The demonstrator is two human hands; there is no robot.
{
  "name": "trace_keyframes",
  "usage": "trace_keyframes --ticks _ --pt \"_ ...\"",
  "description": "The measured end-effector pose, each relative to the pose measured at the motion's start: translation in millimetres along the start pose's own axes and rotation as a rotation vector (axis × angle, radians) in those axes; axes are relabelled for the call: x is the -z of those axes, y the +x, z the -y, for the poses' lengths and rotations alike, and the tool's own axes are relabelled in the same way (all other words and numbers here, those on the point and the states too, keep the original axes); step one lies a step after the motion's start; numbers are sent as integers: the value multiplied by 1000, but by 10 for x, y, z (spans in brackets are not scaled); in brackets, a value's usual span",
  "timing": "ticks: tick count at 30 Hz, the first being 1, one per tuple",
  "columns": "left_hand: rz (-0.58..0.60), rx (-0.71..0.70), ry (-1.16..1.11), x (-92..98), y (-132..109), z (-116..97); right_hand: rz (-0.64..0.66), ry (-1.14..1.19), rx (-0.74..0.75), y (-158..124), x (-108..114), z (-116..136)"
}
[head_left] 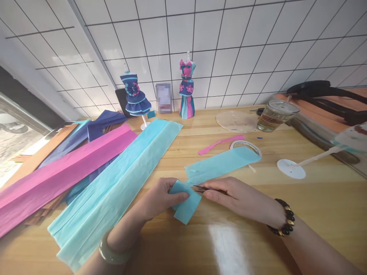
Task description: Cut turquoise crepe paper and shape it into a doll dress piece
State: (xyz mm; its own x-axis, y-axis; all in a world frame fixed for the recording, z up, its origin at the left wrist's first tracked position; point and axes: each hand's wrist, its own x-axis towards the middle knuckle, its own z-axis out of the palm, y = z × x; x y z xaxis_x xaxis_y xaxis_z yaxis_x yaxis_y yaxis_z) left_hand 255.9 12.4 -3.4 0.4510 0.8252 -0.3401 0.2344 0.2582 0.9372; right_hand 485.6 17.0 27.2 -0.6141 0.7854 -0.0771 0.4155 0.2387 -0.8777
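Note:
Near the table's front, my left hand (pixel 163 196) pinches a small folded piece of light blue crepe paper (pixel 187 208) between thumb and fingers. My right hand (pixel 226 193) is closed around dark scissors (pixel 200 188), whose tips point left and meet the paper's right edge. How far the blades are apart is hard to make out. Just beyond both hands lies a light blue paper strip (pixel 220 164), partly over a roll of white tape (pixel 246 144). Left of my left hand stretches a long folded light blue crepe sheet (pixel 123 183).
Pink crepe paper (pixel 71 164) and dark blue paper (pixel 104 122) lie at left. Two small dress forms, one in a blue dress (pixel 137 101), one in a multicoloured dress (pixel 187 89), stand by the tiled wall. A lidded cup (pixel 276 116) and a white stand (pixel 291 169) are at right.

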Motion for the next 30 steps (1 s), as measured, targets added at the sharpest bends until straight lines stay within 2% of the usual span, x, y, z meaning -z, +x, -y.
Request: trace_keyframes --ticks 3,9,13,30 --pt "13 0 -6 3 -5 -7 44 -65 16 -5 -4 16" --pt "7 -7 -9 1 -12 -33 -39 -118 -88 -32 -40 15" --pt "16 -23 2 -2 -14 -37 -15 -223 -123 -34 -57 23" --pt "52 12 107 -12 -4 -57 95 -308 -125 -21 -60 86"
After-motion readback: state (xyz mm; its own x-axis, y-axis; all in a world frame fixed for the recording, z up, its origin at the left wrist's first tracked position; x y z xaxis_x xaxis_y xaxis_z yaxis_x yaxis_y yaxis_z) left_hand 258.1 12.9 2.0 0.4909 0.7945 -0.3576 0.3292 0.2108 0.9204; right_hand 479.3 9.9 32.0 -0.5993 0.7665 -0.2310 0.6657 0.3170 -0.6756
